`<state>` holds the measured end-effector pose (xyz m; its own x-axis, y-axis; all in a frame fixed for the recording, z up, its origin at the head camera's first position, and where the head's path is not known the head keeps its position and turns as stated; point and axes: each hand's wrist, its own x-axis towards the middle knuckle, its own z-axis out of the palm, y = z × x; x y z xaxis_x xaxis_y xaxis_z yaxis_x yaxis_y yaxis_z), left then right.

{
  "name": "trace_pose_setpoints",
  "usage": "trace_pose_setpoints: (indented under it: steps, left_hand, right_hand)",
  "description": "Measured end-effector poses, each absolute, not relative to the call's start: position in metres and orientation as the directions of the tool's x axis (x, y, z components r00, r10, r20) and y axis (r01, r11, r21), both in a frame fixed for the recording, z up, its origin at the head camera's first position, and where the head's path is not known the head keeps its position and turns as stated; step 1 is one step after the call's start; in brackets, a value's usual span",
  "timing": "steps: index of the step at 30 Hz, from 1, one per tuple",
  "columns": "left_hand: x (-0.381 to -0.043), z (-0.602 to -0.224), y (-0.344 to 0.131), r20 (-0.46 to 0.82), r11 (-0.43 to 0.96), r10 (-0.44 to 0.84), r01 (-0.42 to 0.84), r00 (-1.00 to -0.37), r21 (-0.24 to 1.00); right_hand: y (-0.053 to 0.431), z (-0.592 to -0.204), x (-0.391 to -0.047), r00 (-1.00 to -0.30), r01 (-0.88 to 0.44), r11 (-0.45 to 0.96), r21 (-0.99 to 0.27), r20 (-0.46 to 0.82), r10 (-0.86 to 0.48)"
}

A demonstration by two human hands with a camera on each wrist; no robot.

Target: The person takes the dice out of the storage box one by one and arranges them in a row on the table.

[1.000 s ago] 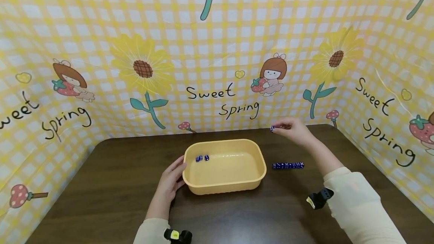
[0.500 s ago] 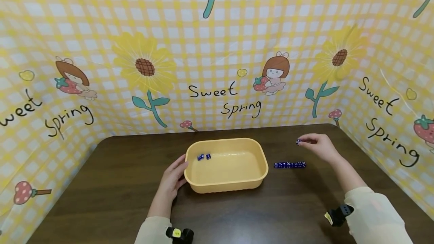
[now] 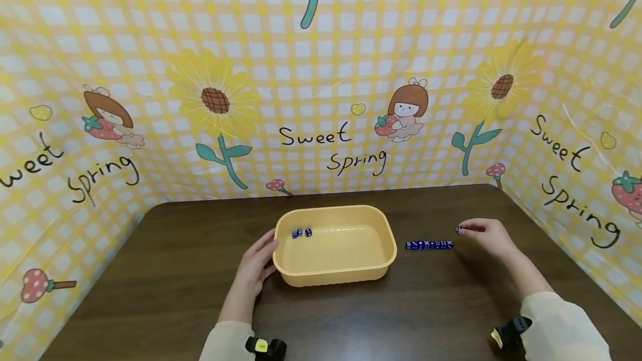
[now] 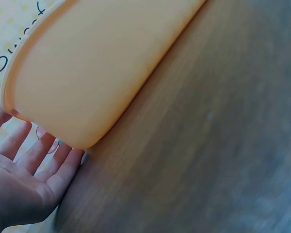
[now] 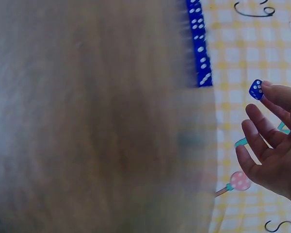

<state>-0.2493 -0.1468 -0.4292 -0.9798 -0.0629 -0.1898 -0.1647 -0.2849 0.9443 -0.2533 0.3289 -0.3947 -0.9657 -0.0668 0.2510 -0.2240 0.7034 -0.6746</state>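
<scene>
My left hand (image 3: 254, 263) rests against the left end of a yellow plastic bin (image 3: 336, 278). In the left wrist view its fingers reach out nearly straight, touching the outside of the bin (image 4: 87, 73). A few small blue dice (image 3: 308, 232) with white dots lie inside the bin, toward its left end. To the right of the bin, several more dice form a straight row (image 3: 428, 245) on the table. My right hand (image 3: 486, 235) pinches one blue die (image 5: 256, 90) between thumb and index finger, above and just beyond the row's right end. Its other fingers are spread and loosely bent.
The dark wooden table (image 3: 165, 283) extends around the bin. A yellow checked cloth (image 3: 311, 88) with flowers and lettering hangs behind the table and along both sides. Black wrist cameras (image 3: 266, 348) are strapped over the cream sleeves.
My right hand has moved right and down with its die, from beyond the bin's far right corner to the row's right end. The left hand stays on the bin.
</scene>
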Motion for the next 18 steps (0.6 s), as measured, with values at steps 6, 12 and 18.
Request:
trace_pose_setpoints:
  steps: [6, 12, 18]
  left_hand:
    - [-0.249, -0.429, -0.147, -0.195, -0.273, -0.066, -0.170, -0.979, 0.947]
    - [-0.248, -0.431, -0.147, -0.209, -0.269, -0.070, -0.184, -0.975, 0.945]
    - [-0.249, -0.431, -0.147, -0.191, -0.281, -0.080, -0.162, -0.978, 0.946]
  right_hand:
    - [0.336, -0.412, -0.254, -0.972, -0.202, 0.719, -0.665, 0.229, -0.062]
    - [0.336, -0.423, -0.253, -0.974, -0.194, 0.738, -0.647, 0.217, -0.065]
    - [0.334, -0.424, -0.255, -0.976, -0.169, 0.764, -0.622, 0.213, -0.042]
